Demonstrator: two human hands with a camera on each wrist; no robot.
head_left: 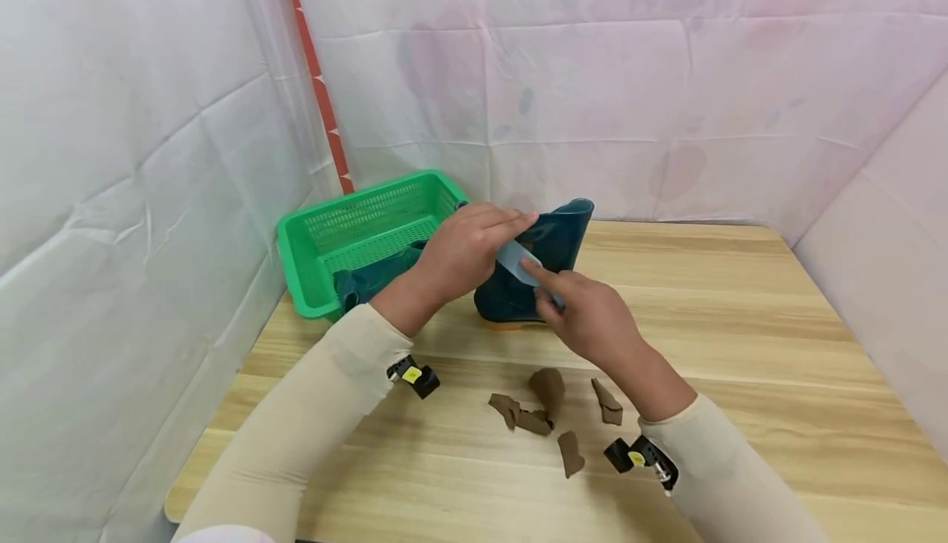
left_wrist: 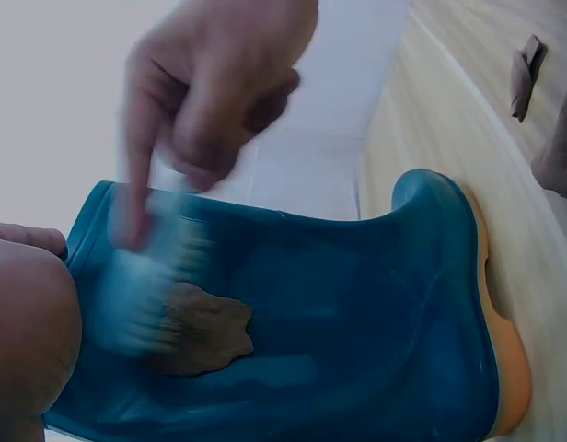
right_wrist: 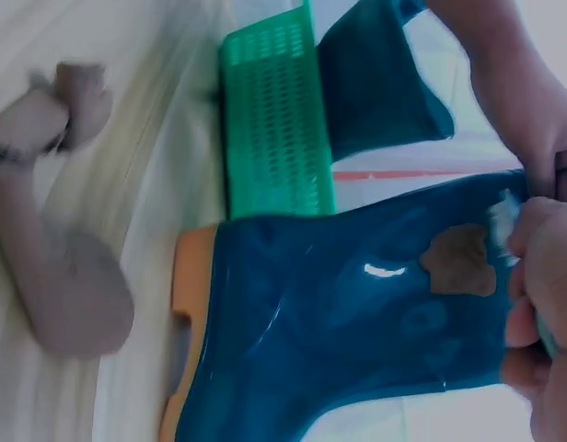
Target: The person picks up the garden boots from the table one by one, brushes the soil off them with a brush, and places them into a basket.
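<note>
A dark teal rubber boot (head_left: 566,239) with an orange sole stands upright on the table. My left hand (head_left: 470,247) grips the top of its shaft; in the left wrist view only part of that hand (left_wrist: 30,322) shows at the edge. A light blue brush (head_left: 516,262) is held in my right hand (head_left: 596,317), index finger stretched along its back. In the left wrist view the blurred brush (left_wrist: 145,285) has its bristles against a brown dried-mud patch (left_wrist: 205,331) on the shaft. The right wrist view shows the patch (right_wrist: 460,262) beside the fingers.
A green plastic basket (head_left: 305,280) stands at the back left, with a second teal boot (head_left: 378,276) leaning in it. Several brown mud pieces (head_left: 548,391) lie on the wooden table (head_left: 741,321) in front of the boot. White sheeting (head_left: 578,82) hangs behind and at both sides.
</note>
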